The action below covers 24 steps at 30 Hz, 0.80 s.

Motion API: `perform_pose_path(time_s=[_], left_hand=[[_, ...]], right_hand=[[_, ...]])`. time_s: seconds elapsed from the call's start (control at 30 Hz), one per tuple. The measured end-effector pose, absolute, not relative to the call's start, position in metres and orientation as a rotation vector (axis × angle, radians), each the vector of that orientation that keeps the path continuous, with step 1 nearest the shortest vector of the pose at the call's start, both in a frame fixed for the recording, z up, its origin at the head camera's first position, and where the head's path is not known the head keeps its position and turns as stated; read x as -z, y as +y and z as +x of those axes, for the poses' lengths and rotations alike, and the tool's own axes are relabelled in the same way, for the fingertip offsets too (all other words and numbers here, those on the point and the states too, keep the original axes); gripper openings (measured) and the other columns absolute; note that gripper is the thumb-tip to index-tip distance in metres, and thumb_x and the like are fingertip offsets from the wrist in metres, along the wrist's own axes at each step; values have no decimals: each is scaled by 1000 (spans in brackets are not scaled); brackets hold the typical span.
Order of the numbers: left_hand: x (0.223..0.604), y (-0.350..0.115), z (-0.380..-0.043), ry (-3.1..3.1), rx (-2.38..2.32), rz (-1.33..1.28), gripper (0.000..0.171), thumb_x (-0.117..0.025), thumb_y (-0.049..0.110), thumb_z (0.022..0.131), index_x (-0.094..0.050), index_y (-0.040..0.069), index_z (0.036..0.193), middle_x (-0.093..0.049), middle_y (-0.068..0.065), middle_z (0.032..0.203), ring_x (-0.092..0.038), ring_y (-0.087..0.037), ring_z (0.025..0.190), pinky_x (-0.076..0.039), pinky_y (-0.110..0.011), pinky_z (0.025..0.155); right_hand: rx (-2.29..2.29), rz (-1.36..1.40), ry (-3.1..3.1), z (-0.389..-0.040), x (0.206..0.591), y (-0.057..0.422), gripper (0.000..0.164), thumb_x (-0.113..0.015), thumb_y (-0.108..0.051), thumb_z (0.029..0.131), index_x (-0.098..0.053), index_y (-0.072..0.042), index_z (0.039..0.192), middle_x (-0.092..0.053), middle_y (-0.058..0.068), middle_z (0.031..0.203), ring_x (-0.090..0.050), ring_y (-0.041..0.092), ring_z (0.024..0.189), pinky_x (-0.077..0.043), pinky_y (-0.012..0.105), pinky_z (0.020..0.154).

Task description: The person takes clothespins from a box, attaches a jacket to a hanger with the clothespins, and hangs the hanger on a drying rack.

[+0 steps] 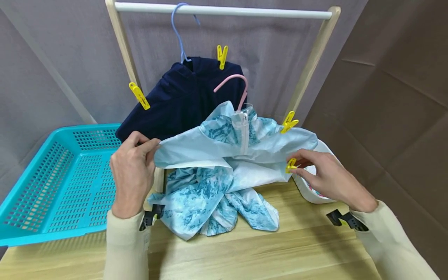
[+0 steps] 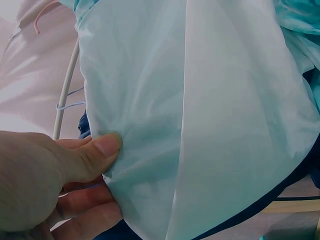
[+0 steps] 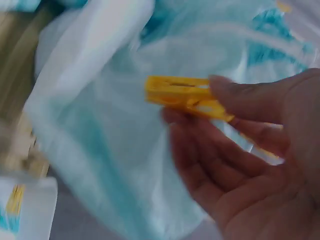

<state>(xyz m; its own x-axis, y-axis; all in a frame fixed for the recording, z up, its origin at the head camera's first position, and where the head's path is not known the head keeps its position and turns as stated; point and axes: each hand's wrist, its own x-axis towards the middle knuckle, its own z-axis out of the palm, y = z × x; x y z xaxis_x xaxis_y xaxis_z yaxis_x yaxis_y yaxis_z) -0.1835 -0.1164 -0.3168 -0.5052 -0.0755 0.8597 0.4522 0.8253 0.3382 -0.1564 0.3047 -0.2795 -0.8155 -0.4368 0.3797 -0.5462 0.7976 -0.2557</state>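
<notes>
A light blue and white zip jacket (image 1: 196, 149) with a marbled blue pattern is on a pink hanger (image 1: 245, 87), whose hook stands below the rod. My left hand (image 1: 134, 171) pinches the jacket's left edge between thumb and fingers; the left wrist view shows the thumb on the pale cloth. In my right hand (image 1: 323, 173) is a yellow clothespin (image 3: 185, 95), held between thumb and fingers at the jacket's right edge. Whether it bites the cloth cannot be told. Another yellow clothespin (image 1: 289, 122) sits on the jacket's right shoulder. Its patterned lower part lies bunched on the table.
Behind, a navy garment (image 1: 182, 97) hangs by a blue hanger (image 1: 178, 31) from the white rod (image 1: 224, 10), with yellow clothespins (image 1: 139, 95) on it. A turquoise basket (image 1: 52, 229) stands at left. A white container (image 1: 315, 198) is partly hidden behind the right hand.
</notes>
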Motion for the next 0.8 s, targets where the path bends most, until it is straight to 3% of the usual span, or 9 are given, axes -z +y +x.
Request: perform_pose_path(time_s=[0.1, 0.27, 0.6, 0.8], left_hand=[[317, -116, -183, -2008, 665, -277, 13, -71, 9, 95, -83, 4, 93, -62, -9, 79, -50, -27, 54, -31, -33, 47], [317, -116, -183, -2009, 666, -275, 13, -71, 8, 96, -83, 4, 93, -62, -9, 79, -51, -27, 55, -31, -33, 47], [316, -119, -182, -2005, 665, -264, 12, -72, 8, 94, -83, 3, 92, -63, -9, 80, -56, -29, 59, -39, -40, 50], [316, -116, -182, -2014, 679, -273, 11, -72, 8, 94, -82, 3, 90, -63, -9, 80, -58, -29, 59, -42, -42, 50]], right_hand=[[-613, 903, -2570, -155, 276, 286, 34, -79, 3, 84, -70, -16, 111, -72, -7, 105, -65, 3, 88, -49, 11, 76], [-719, 1016, -2500, -152, 265, 246, 33, -76, 3, 87, -70, -14, 115, -72, -6, 110, -64, 6, 95, -50, 15, 79], [-806, 1256, -2361, -165, 238, 160, 16, -72, -1, 92, -70, -9, 106, -71, 0, 102, -66, 10, 92, -56, 27, 81], [-775, 1346, -2255, -174, 228, 127, 9, -70, 0, 93, -69, -7, 99, -72, 2, 98, -65, 11, 88, -55, 26, 79]])
